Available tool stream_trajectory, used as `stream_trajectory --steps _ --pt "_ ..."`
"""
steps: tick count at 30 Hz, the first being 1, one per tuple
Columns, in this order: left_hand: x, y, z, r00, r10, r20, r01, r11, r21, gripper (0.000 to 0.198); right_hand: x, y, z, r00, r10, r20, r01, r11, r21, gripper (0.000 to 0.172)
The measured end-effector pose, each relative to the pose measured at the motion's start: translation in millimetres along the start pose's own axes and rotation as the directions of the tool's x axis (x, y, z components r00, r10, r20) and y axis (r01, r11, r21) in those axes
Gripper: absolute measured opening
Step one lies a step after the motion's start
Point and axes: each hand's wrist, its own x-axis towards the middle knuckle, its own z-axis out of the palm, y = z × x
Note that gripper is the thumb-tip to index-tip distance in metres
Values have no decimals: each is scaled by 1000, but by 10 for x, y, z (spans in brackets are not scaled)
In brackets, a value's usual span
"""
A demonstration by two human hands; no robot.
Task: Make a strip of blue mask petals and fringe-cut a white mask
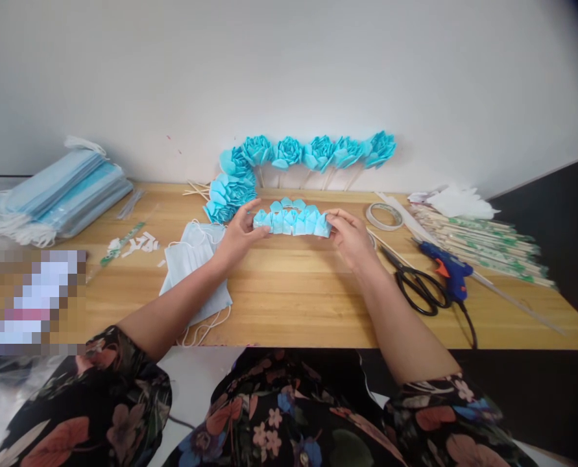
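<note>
My left hand [240, 237] and right hand [349, 235] pinch the ends of a folded blue petal strip [292, 220], stretched above the table [293, 305]. Moving it, I judge, calls for even tension.

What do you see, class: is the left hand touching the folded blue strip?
Touching. Head view: the left hand pinches the left end of the folded blue strip with its fingers.
</note>
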Motion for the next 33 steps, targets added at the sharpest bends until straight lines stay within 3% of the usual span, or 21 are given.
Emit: stream_trajectory --steps 6,12,15,22,27,30,33 --pt "34 -54 -48 997 37 -64 -30 994 109 68 -25 13 26 999 34 36 -34 999 -6 15" --pt "38 -48 -63 999 38 -17 -34 987 158 63 -35 37 22 996 79 30 -75 990 -122 28" --pt "24 -41 -46 999 35 30 -39 984 176 62 -62 27 44 998 -44 40 53 963 -265 30" --pt "-11 -9 -4 987 68 148 -98 972 213 57 -134 95 181 921 -179 347 327 839 -434 42" --pt "-12 -8 -19 979 4 203 -40 984 175 60 -114 181 199 935 -156 318 307 803 -511 36" --pt "1 1 -49 987 5 162 -29 989 142 56 -81 171 149 951 -143 273 267 822 -503 34" --pt "19 40 -86 998 49 30 -53 987 150 49 -25 162 135 950 -120 287 254 833 -491 33"
